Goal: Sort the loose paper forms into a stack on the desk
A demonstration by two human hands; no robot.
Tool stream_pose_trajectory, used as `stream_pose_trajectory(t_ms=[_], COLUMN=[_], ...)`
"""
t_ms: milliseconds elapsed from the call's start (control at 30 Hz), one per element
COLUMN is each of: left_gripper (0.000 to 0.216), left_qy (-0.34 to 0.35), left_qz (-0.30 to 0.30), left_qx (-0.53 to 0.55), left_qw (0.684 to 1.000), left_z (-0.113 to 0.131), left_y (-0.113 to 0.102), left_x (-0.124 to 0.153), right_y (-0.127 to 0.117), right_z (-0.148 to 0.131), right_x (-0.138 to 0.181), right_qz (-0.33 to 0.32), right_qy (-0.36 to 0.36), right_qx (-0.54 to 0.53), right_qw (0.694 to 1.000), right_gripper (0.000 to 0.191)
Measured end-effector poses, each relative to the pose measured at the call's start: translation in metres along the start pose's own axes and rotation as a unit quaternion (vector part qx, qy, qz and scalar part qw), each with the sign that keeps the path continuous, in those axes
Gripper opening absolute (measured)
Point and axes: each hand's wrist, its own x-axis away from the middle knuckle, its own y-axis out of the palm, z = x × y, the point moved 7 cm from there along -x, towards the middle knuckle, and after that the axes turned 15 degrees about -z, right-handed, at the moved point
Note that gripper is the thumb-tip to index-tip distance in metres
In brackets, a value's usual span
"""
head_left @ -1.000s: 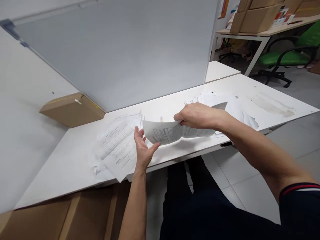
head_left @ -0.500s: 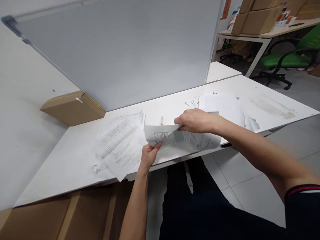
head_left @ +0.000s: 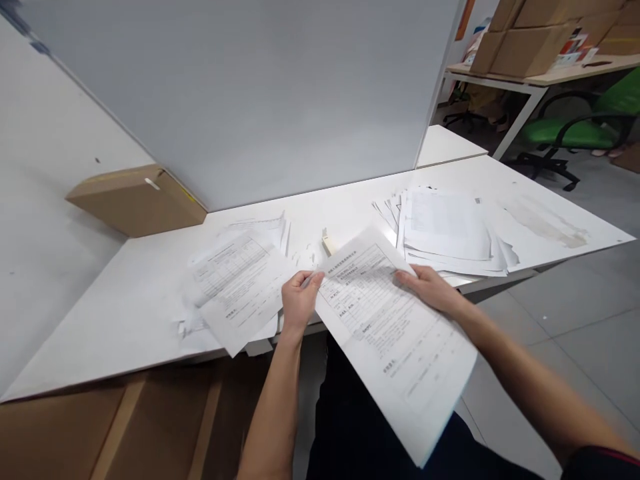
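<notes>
A printed form sheet (head_left: 390, 333) is stretched between my two hands, tilted, its lower corner hanging past the table edge over my lap. My left hand (head_left: 300, 300) pinches its upper left corner between thumb and fingers. On the opposite edge, my right hand (head_left: 433, 287) grips the sheet with the thumb on top. Left of my hands lies a loose spread of printed papers (head_left: 235, 287). To the right rests a stack of papers (head_left: 445, 227) with uneven edges. Just behind the held sheet is a small cream-coloured object (head_left: 327, 243); its kind is unclear.
A whiteboard (head_left: 280, 100) stands along the back of the white table (head_left: 125, 313). One cardboard box (head_left: 140, 200) leans at the back left; further cardboard (head_left: 100, 427) is below the front edge. A green chair (head_left: 575, 130) and a desk with boxes (head_left: 530, 50) stand at the right.
The sheet was bent and seen edge-on; now it lies open, printed side facing me. My right hand has moved right and down, to the sheet's right edge. The view has shifted slightly.
</notes>
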Motion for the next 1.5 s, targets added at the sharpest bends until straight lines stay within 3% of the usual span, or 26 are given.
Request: stream_pose_trajectory(t_ms=[67,133,200,267,433,600,833,1167,1500], left_gripper=[0.025,0.040,0.059,0.063,0.050,0.058,0.052,0.051,0.060], left_qy=[-0.021,-0.039,-0.059,-0.068,-0.032,-0.047,-0.073,-0.085,-0.036], left_qz=[0.005,-0.027,-0.074,-0.095,-0.078,-0.082,-0.062,-0.081,-0.099], left_qx=[0.012,0.053,0.082,0.066,0.024,-0.067,-0.174,-0.276,-0.295], left_qw=[1.000,0.997,0.992,0.991,0.996,0.993,0.980,0.954,0.950], left_z=[-0.011,-0.022,-0.029,-0.031,-0.021,-0.018,-0.015,-0.013,-0.010], left_y=[0.008,0.020,0.032,0.038,0.043,0.049,0.051,0.058,0.057], left_x=[-0.002,-0.002,0.002,0.005,0.005,-0.004,-0.014,-0.017,-0.022], right_y=[0.013,0.022,0.024,0.020,0.003,-0.014,-0.020,-0.028,-0.037], right_z=[0.031,0.052,0.066,0.072,0.062,0.047,0.037,0.042,0.041], right_x=[0.006,0.013,0.021,0.027,0.031,0.032,0.027,0.023,0.015], right_qz=[0.013,0.012,0.010,0.012,0.057,0.163,0.177,0.207,0.191], right_qy=[0.027,0.055,0.082,0.087,0.048,0.103,0.064,0.050,0.060], right_qx=[-0.062,-0.092,-0.101,-0.103,-0.090,0.135,0.208,0.203,0.180], right_qw=[0.998,0.994,0.992,0.991,0.993,0.972,0.960,0.956,0.963], right_gripper=[0.041,0.042,0.043,0.040,0.035,0.039,0.038,0.037,0.041])
